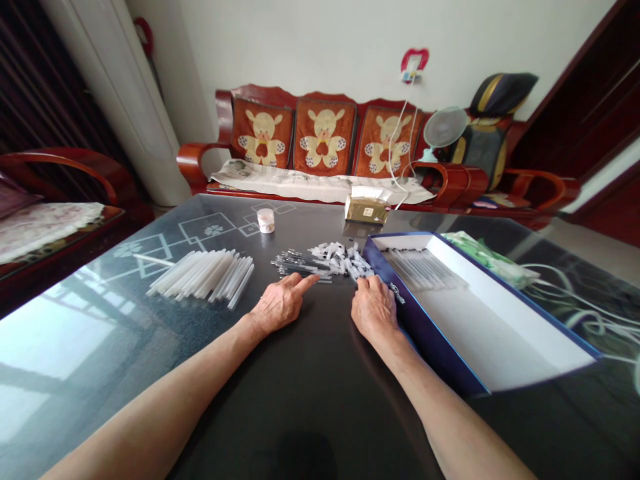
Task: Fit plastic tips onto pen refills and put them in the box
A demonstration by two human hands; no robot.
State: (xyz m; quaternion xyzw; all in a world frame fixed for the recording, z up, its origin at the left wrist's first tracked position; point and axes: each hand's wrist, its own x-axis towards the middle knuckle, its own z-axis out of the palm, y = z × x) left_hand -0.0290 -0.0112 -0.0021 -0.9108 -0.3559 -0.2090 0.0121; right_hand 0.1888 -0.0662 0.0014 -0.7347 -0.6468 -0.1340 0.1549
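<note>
**A:** lol ok, where was the pile of plastic parts [325,260] sitting compared to the hands?

**B:** Top middle of the frame, a loose heap running mostly left to right, just past both hands.

**A:** Which hand was closer?

**B:** The right hand [374,308]. Its curled fingers were right at the heap's right end, but I can't tell if they'd pinched anything. The left hand [280,303] lay flat and empty, index finger pointing right, just short of the heap.

**A:** What else was around?

**B:** A fan of clear tubes [200,275] on the left, and an open blue box [435,350] on the right, just past the right hand.
</note>
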